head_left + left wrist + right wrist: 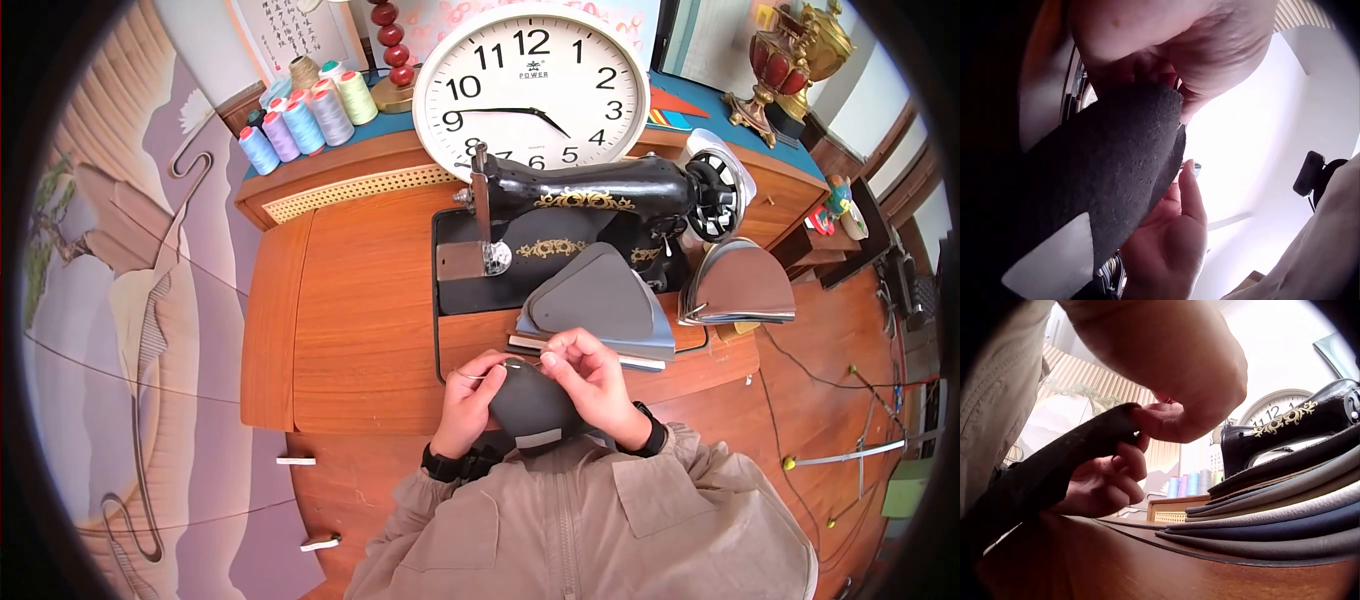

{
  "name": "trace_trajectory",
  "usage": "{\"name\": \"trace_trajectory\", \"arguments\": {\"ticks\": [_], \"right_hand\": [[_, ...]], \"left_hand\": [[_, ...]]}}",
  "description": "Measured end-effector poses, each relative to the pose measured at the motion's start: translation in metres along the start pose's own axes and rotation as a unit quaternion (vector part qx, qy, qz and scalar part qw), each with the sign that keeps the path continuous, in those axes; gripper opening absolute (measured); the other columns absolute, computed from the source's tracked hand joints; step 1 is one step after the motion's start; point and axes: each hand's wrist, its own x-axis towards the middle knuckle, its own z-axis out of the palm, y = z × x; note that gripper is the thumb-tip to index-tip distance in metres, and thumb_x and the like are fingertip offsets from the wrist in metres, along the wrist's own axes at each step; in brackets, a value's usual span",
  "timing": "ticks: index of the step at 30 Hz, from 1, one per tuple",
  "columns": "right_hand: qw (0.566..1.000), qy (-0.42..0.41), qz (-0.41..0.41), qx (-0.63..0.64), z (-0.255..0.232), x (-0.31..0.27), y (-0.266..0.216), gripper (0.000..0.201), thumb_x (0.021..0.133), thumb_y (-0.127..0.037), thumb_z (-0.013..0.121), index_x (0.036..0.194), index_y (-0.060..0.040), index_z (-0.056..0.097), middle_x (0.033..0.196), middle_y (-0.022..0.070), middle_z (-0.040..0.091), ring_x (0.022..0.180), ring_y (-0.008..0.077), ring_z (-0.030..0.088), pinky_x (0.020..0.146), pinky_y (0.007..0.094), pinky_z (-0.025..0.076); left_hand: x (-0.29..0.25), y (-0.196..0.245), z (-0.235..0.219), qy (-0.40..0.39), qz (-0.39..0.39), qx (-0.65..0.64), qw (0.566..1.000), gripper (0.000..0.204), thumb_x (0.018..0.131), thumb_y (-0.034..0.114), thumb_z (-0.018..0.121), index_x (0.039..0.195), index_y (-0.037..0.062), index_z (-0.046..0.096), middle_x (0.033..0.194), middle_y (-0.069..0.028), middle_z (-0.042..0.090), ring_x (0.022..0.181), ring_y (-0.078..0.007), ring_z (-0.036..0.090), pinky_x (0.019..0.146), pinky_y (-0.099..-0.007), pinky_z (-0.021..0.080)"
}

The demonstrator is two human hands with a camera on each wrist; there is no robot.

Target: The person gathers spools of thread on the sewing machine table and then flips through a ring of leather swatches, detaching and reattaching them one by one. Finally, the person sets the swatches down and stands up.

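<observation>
A curved black piece (pixel 535 402) with a pale grey patch (pixel 539 438) is held up close to the jacket front. My left hand (pixel 468 408) grips its upper left edge between thumb and fingers; a thin pale strand (pixel 468 376) shows at those fingertips. On the other side, my right hand (pixel 600 392) pinches at the upper right edge with thumb and forefinger. The left wrist view shows the rough dark face of the piece (pixel 1122 156) and the patch (pixel 1054 259). In the right wrist view, the right fingertips meet the piece's end (pixel 1100 431); what else they pinch is hidden.
Beyond the hands lie a stack of dark and coloured pieces (pixel 600 295) and a second fanned stack (pixel 745 285). Behind stand a black sewing machine (pixel 585 195), a large clock (pixel 530 85) and several thread spools (pixel 302 122). The wooden tabletop (pixel 365 320) extends to the left.
</observation>
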Motion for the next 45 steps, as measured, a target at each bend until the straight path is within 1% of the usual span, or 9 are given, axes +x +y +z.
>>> {"name": "trace_trajectory", "arguments": {"ticks": [9, 12, 22, 25, 28, 35, 38, 43, 45], "right_hand": [[0.966, -0.057, -0.024, -0.250, 0.002, -0.010, -0.006, 0.021, 0.083, -0.007, 0.072, 0.099, 0.0003, 0.061, 0.085, 0.0100, 0.064, 0.080, 0.0136, 0.064, 0.070, 0.0289, 0.051], [0.926, 0.001, -0.184, -0.328, -0.001, -0.010, -0.006, 0.023, 0.080, -0.006, 0.071, 0.100, -0.0014, 0.061, 0.087, 0.0160, 0.067, 0.074, 0.0346, 0.066, 0.063, 0.0359, 0.053], [0.779, -0.021, -0.370, -0.505, -0.009, -0.015, -0.029, 0.028, 0.076, -0.005, 0.071, 0.104, -0.0050, 0.066, 0.072, 0.0068, 0.056, 0.060, 0.0239, 0.060, 0.056, 0.0344, 0.050], [0.823, -0.095, -0.367, -0.424, -0.012, -0.021, -0.041, 0.023, 0.081, -0.006, 0.071, 0.103, -0.0023, 0.065, 0.074, 0.0051, 0.057, 0.058, 0.0159, 0.057, 0.055, 0.0285, 0.048], [0.992, -0.018, -0.107, -0.069, -0.009, -0.026, -0.030, 0.015, 0.093, -0.012, 0.065, 0.102, -0.0006, 0.062, 0.081, -0.0023, 0.059, 0.067, 0.0032, 0.051, 0.062, 0.0207, 0.044], [0.993, -0.099, -0.062, 0.000, -0.007, -0.038, -0.051, 0.016, 0.096, -0.010, 0.061, 0.102, 0.0021, 0.067, 0.093, 0.0045, 0.069, 0.077, 0.0068, 0.061, 0.066, 0.0223, 0.050], [0.973, -0.158, -0.146, -0.079, -0.001, -0.044, -0.061, 0.014, 0.094, -0.008, 0.062, 0.091, 0.0025, 0.070, 0.078, 0.0060, 0.069, 0.066, 0.0096, 0.061, 0.058, 0.0232, 0.050], [0.966, -0.167, -0.122, -0.156, 0.004, -0.044, -0.051, 0.014, 0.093, -0.010, 0.063, 0.093, 0.0021, 0.071, 0.082, 0.0065, 0.071, 0.066, 0.0092, 0.061, 0.058, 0.0227, 0.049], [0.988, -0.112, -0.080, -0.064, 0.012, -0.045, -0.049, 0.014, 0.094, -0.010, 0.063, 0.094, 0.0013, 0.071, 0.081, 0.0062, 0.071, 0.066, 0.0080, 0.060, 0.058, 0.0231, 0.049]], "left_hand": [[0.005, -0.006, 0.011, 0.113, 0.046, 0.042, 0.992, 0.015, 0.097, 0.008, 0.056, 0.107, -0.0014, 0.062, 0.092, -0.0035, 0.065, 0.079, -0.0078, 0.058, 0.070, -0.0216, 0.047], [0.006, -0.015, 0.008, 0.108, 0.078, 0.083, 0.988, 0.010, 0.097, 0.008, 0.056, 0.101, -0.0003, 0.060, 0.082, -0.0028, 0.063, 0.068, -0.0064, 0.056, 0.059, -0.0202, 0.045], [-0.009, 0.015, 0.024, 0.035, -0.050, -0.074, 0.995, 0.020, 0.102, 0.021, 0.048, 0.102, 0.0029, 0.057, 0.064, -0.0032, 0.058, 0.048, -0.0072, 0.050, 0.042, -0.0185, 0.032], [-0.016, 0.036, 0.031, 0.041, -0.057, -0.024, 0.997, 0.018, 0.102, 0.019, 0.049, 0.101, 0.0024, 0.057, 0.064, -0.0030, 0.058, 0.048, -0.0063, 0.050, 0.042, -0.0177, 0.032], [-0.022, 0.050, 0.035, 0.023, -0.046, 0.051, 0.997, 0.017, 0.101, 0.018, 0.049, 0.099, 0.0024, 0.055, 0.059, -0.0034, 0.054, 0.045, -0.0077, 0.047, 0.041, -0.0195, 0.032], [-0.044, 0.059, 0.031, -0.003, 0.047, 0.071, 0.996, 0.016, 0.100, 0.017, 0.052, 0.100, 0.0009, 0.055, 0.065, -0.0054, 0.054, 0.050, -0.0092, 0.048, 0.045, -0.0207, 0.036], [-0.047, 0.064, 0.033, 0.004, 0.175, -0.016, 0.984, 0.047, 0.091, 0.037, 0.065, 0.115, -0.0018, 0.052, 0.108, -0.0125, 0.054, 0.060, -0.0088, 0.047, 0.052, -0.0217, 0.039], [-0.051, 0.054, 0.026, -0.042, 0.101, 0.004, 0.994, 0.077, 0.081, 0.050, 0.073, 0.131, -0.0010, 0.045, 0.121, -0.0142, 0.053, 0.061, -0.0072, 0.045, 0.052, -0.0212, 0.038], [-0.048, 0.041, 0.025, 0.000, 0.070, -0.258, 0.964, 0.079, 0.080, 0.041, 0.078, 0.136, -0.0007, 0.041, 0.128, -0.0135, 0.052, 0.065, -0.0076, 0.050, 0.057, -0.0210, 0.042]]}}
